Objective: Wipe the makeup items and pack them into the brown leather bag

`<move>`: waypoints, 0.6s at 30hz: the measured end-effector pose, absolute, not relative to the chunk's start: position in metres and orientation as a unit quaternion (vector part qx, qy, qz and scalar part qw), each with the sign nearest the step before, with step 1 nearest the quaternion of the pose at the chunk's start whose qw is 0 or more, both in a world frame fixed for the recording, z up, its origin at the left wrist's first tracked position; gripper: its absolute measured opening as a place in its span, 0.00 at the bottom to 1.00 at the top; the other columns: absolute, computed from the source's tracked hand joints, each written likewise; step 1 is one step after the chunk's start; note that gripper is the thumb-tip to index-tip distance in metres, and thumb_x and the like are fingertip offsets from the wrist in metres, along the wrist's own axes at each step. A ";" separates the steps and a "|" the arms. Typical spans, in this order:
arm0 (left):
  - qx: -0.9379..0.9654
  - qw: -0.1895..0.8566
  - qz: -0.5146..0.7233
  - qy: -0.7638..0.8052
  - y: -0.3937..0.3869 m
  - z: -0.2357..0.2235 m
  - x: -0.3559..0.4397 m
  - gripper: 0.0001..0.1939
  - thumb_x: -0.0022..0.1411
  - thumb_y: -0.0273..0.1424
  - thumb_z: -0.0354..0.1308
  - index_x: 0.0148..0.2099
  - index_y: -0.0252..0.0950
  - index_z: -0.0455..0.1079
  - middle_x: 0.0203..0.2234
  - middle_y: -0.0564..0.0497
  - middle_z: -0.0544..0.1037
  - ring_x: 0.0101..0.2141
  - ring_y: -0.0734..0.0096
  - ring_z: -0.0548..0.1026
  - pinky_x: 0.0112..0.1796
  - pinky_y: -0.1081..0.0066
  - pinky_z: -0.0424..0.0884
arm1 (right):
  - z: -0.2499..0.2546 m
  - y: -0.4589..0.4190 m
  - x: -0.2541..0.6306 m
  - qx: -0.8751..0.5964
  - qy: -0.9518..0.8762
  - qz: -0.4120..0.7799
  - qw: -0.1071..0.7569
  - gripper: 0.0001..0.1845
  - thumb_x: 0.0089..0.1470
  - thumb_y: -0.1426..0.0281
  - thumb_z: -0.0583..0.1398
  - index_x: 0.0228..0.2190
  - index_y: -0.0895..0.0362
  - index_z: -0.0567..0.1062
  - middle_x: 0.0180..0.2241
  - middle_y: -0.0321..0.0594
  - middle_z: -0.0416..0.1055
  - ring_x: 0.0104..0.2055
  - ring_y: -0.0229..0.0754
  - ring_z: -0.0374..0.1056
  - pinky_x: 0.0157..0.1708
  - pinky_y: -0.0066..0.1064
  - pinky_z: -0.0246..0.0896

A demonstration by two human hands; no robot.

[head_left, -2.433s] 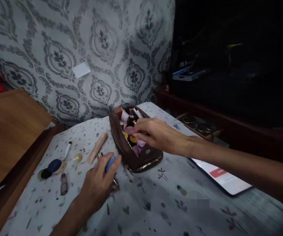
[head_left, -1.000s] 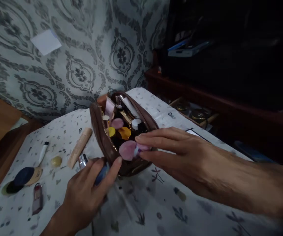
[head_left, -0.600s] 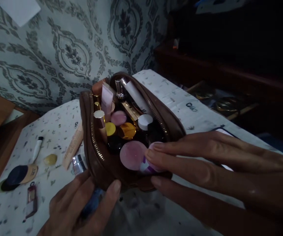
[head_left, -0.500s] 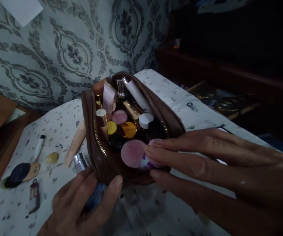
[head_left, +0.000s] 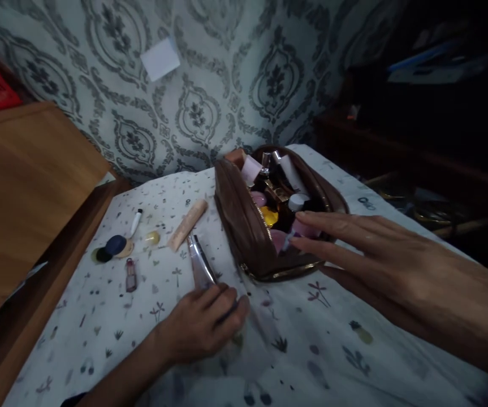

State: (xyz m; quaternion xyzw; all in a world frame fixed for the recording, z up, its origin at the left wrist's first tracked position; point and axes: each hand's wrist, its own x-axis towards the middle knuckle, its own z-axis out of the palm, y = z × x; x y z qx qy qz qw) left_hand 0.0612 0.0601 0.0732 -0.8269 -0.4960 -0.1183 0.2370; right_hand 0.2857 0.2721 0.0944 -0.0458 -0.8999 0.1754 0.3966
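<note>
A brown cosmetic bag (head_left: 237,220) sits unzipped on the patterned cloth, packed with bottles, tubes and round-lidded jars. My right hand (head_left: 379,265) reaches in from the right with fingers stretched out; its fingertips rest on a pink and purple container (head_left: 307,228) at the bag's near end. In front of the bag, my left hand (head_left: 205,322) is closed round a small dark-blue object (head_left: 228,312), mostly hidden by the fingers. Just beyond that hand lie slim silver tubes (head_left: 201,260). A beige tube (head_left: 188,225) lies left of the bag.
Further left are a dark-capped foundation bottle (head_left: 119,246), a white black-capped tube (head_left: 135,223), a yellowish round item (head_left: 152,237) and a small pinkish bottle (head_left: 130,276). A wooden panel (head_left: 35,192) borders the left side. The patterned wall stands behind; a dark cabinet (head_left: 396,147) is at right.
My left hand has drawn back from the bag's front corner, leaving the silver tubes more exposed. The right fingertips stay at the pink and purple container. My view has pulled back.
</note>
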 end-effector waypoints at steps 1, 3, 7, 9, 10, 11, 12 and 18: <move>-0.818 0.240 -0.120 -0.509 0.055 0.070 0.055 0.14 0.69 0.23 0.43 0.50 0.29 0.68 0.37 0.44 0.79 0.38 0.67 0.78 0.32 0.72 0.74 | 0.097 0.268 0.283 -0.026 -0.918 0.121 0.376 0.23 0.61 0.65 0.56 0.57 0.41 0.71 0.57 0.32 0.70 0.55 0.51 0.70 0.50 0.41 0.74; -0.802 0.244 -0.121 -0.532 0.047 0.062 0.043 0.14 0.69 0.23 0.44 0.52 0.29 0.67 0.39 0.43 0.79 0.39 0.66 0.77 0.32 0.72 0.74 | 0.102 0.255 0.278 -0.009 -0.930 0.039 0.365 0.26 0.63 0.67 0.51 0.61 0.41 0.65 0.60 0.34 0.67 0.58 0.50 0.67 0.53 0.40 0.71; -0.754 0.237 -0.110 -0.602 0.035 0.042 0.021 0.15 0.70 0.24 0.44 0.56 0.31 0.63 0.44 0.40 0.77 0.43 0.64 0.77 0.33 0.71 0.75 | 0.106 0.220 0.266 0.011 -0.918 0.047 0.393 0.21 0.62 0.70 0.53 0.56 0.45 0.71 0.57 0.39 0.70 0.56 0.46 0.69 0.51 0.34 0.72; -0.724 0.225 -0.110 -0.642 0.031 0.033 0.013 0.16 0.70 0.25 0.44 0.57 0.31 0.62 0.46 0.39 0.75 0.46 0.62 0.76 0.36 0.70 0.76 | 0.103 0.201 0.258 0.046 -0.927 0.074 0.366 0.21 0.61 0.74 0.54 0.53 0.48 0.72 0.55 0.42 0.71 0.54 0.46 0.70 0.46 0.34 0.74; -0.709 0.219 -0.113 -0.660 0.030 0.030 0.011 0.16 0.70 0.26 0.45 0.58 0.32 0.61 0.47 0.39 0.75 0.48 0.61 0.75 0.37 0.69 0.76 | 0.101 0.192 0.252 0.055 -0.931 0.094 0.348 0.21 0.60 0.76 0.54 0.52 0.50 0.72 0.54 0.44 0.72 0.54 0.46 0.70 0.46 0.35 0.75; -0.696 0.214 -0.116 -0.676 0.028 0.027 0.008 0.16 0.70 0.26 0.45 0.58 0.32 0.61 0.48 0.39 0.74 0.49 0.61 0.74 0.38 0.68 0.77 | 0.098 0.183 0.245 0.066 -0.933 0.116 0.335 0.21 0.60 0.77 0.54 0.51 0.51 0.72 0.53 0.45 0.72 0.54 0.46 0.70 0.47 0.36 0.74; -0.684 0.208 -0.116 -0.690 0.027 0.026 0.006 0.17 0.70 0.26 0.45 0.59 0.32 0.60 0.48 0.40 0.74 0.49 0.61 0.74 0.37 0.68 0.77 | 0.094 0.175 0.237 0.070 -0.935 0.139 0.319 0.20 0.60 0.78 0.53 0.50 0.52 0.73 0.52 0.45 0.73 0.53 0.45 0.71 0.48 0.36 0.74; -0.578 0.156 -0.053 -0.799 0.019 0.043 -0.017 0.17 0.69 0.25 0.45 0.58 0.37 0.63 0.49 0.42 0.71 0.49 0.60 0.72 0.39 0.65 0.76 | 0.061 0.144 0.178 0.064 -0.936 0.258 0.231 0.14 0.61 0.76 0.55 0.44 0.55 0.76 0.48 0.47 0.74 0.51 0.44 0.72 0.50 0.38 0.72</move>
